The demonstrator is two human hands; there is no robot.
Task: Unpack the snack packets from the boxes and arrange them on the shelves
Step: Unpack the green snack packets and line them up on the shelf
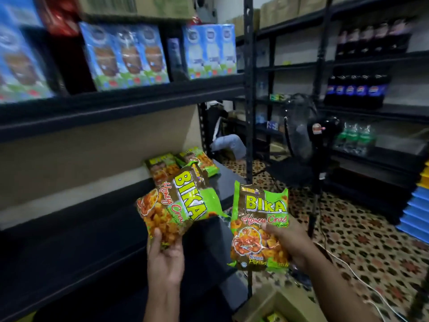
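Observation:
My left hand (165, 259) grips the bottom of a green and brown Bika snack packet (176, 205), held tilted over the dark lower shelf (97, 247). My right hand (287, 245) holds a second Bika packet (260, 226) upright by its right edge, just off the shelf's right end. Two or three more Bika packets (185, 163) lie at the back right of the same shelf. An open cardboard box (274, 305) with packets inside stands on the floor at the bottom of the view.
Blue drink cartons (130, 54) fill the shelf above. A black upright post (248, 112) marks the shelf's right end. A standing fan (306, 133) and a white cable are on the patterned floor to the right. Bottles (357, 89) line the far rack.

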